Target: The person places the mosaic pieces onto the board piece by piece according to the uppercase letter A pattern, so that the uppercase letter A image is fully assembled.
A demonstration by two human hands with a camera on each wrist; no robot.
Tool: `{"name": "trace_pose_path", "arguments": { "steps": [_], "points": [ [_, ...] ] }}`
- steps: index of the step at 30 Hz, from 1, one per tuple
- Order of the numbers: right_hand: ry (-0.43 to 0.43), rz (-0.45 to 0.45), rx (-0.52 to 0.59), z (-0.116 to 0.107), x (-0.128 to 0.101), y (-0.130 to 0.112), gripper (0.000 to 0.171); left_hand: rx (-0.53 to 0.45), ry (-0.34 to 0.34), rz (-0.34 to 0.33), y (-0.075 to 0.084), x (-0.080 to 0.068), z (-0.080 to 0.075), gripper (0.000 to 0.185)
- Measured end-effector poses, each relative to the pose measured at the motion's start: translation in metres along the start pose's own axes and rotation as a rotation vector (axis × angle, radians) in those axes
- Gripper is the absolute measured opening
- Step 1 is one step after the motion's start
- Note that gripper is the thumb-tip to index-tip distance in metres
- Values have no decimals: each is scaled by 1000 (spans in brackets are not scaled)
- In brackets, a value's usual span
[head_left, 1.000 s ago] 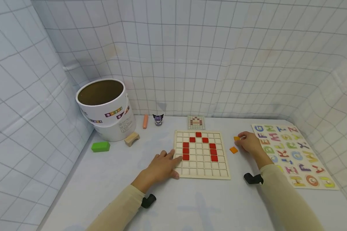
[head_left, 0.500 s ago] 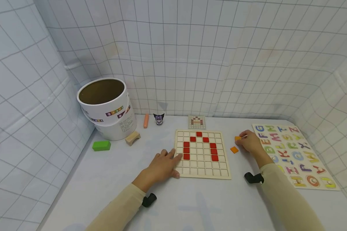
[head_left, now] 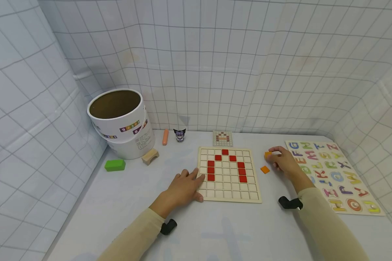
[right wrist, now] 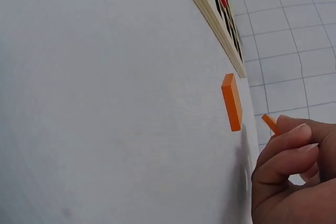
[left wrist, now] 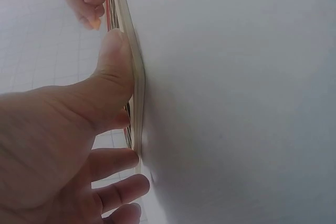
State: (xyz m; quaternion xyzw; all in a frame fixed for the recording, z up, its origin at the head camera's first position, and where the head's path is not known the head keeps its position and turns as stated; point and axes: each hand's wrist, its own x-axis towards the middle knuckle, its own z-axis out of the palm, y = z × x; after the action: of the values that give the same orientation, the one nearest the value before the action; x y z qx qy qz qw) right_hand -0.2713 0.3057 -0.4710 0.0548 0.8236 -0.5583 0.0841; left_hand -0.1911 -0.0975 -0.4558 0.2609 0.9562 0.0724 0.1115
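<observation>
A wooden grid board point(head_left: 228, 188) lies on the table, with red square tiles point(head_left: 211, 170) set in an arch shape. My left hand point(head_left: 182, 188) rests on the board's left edge, fingers spread and straight, thumb by the near corner. To the right of the board my right hand point(head_left: 283, 161) pinches an orange square tile point(right wrist: 270, 123) between thumb and fingertips. A second orange tile point(head_left: 265, 169) lies flat on the table just in front of that hand. In the left wrist view the thumb point(left wrist: 114, 56) lies along the board's edge.
Behind the board lies a small pattern card point(head_left: 222, 138). An alphabet puzzle board point(head_left: 359, 204) is at the right. To the left stand a white bucket point(head_left: 124, 145), a green block point(head_left: 115, 165), a wooden arch block point(head_left: 150, 156), an orange-pink stick point(head_left: 165, 137) and a small figurine point(head_left: 179, 135).
My right hand has lifted slightly, its fingers turned, with the orange tile in its pinch. The left hand and the board stay in place.
</observation>
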Motion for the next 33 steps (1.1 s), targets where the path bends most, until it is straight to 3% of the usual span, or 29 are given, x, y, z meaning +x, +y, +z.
{"name": "trace_pose_path", "arguments": {
  "steps": [7, 10, 17, 24, 28, 33],
  "points": [
    [-102, -10, 283, 8, -3, -5, 41, 5, -4, 5, -1, -1, 0, 82],
    [-130, -7, 324, 20, -5, -9, 44, 16, -5, 12, -1, -1, 2, 81],
    [-232, -7, 262, 57, -9, -24, 49, 31, -11, 14, 1, -2, 3, 82],
    [-354, -4, 239, 102, -13, -45, 40, 44, -9, 2, -2, 1, 4, 83],
    [-377, -30, 96, 126, -16, -52, 36, 41, -10, 6, -2, 2, 3, 83],
    [-312, -81, -155, 145, -20, -60, 29, 43, -18, 13, -2, 3, 2, 83]
  ]
}}
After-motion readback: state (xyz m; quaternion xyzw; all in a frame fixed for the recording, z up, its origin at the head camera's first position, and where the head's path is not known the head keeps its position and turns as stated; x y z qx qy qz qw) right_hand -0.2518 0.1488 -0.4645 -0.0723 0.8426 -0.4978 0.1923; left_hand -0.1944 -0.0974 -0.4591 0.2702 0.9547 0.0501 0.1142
